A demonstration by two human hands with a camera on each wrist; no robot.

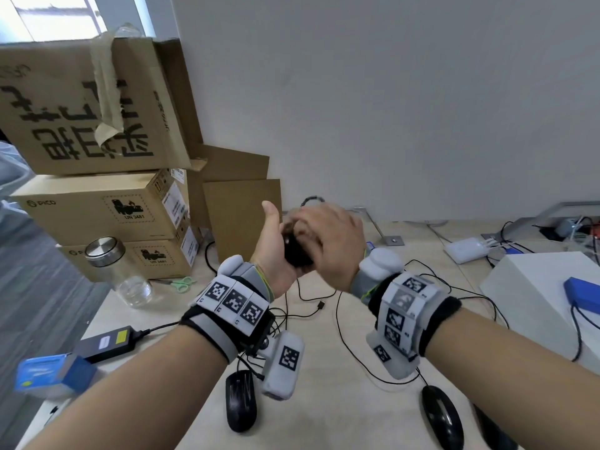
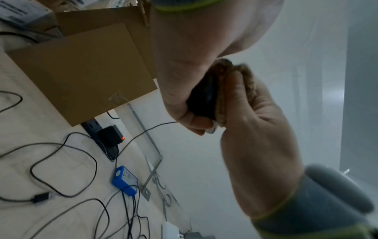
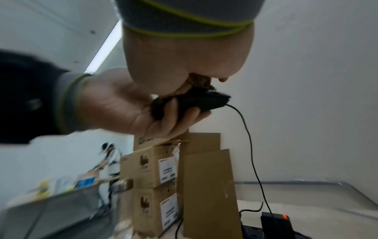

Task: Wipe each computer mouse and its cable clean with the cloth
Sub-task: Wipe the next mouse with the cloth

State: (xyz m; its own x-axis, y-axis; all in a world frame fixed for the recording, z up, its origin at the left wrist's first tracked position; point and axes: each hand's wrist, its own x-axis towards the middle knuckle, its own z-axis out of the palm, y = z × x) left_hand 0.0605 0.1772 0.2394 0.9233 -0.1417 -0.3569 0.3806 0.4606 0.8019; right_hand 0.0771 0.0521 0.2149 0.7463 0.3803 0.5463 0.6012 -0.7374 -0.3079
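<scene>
From the head view, both hands are meeting in the middle of the frame, raised above the pale desk (image 1: 341, 401): the left hand (image 1: 276, 251) is cupping a black mouse (image 1: 297, 254), fingers wrapping round it, while the right hand (image 1: 331, 245) is lying over the top of it, its fingers curling down out of sight. Two more black mice are sitting on the desk at the bottom of the frame, one lower centre (image 1: 241, 402) and one lower right (image 1: 442, 417), with thin black cables (image 1: 344, 332) looping between them. Stacked cardboard boxes (image 1: 97, 203) are filling the upper left, with a glass jar (image 1: 120, 271) just in front. Over to the left wrist view: right of centre, the left hand (image 2: 184, 97) is gripping the mouse (image 2: 204, 97) by its edge, and the right hand (image 2: 255, 129) is pressing a brown cloth (image 2: 235, 90) flat against it, fingers clamped on the cloth. A blue box (image 2: 124, 180) is lying among cables at the lower left. Now the right wrist view: in the centre, the right hand (image 3: 184, 61) is bunching the cloth (image 3: 201, 83) down onto the mouse (image 3: 204, 101), the left hand's (image 3: 132, 110) fingers (image 3: 180, 119) are curling under it, and the mouse's cable (image 3: 251, 153) is hanging from its right end toward the lower right.
</scene>
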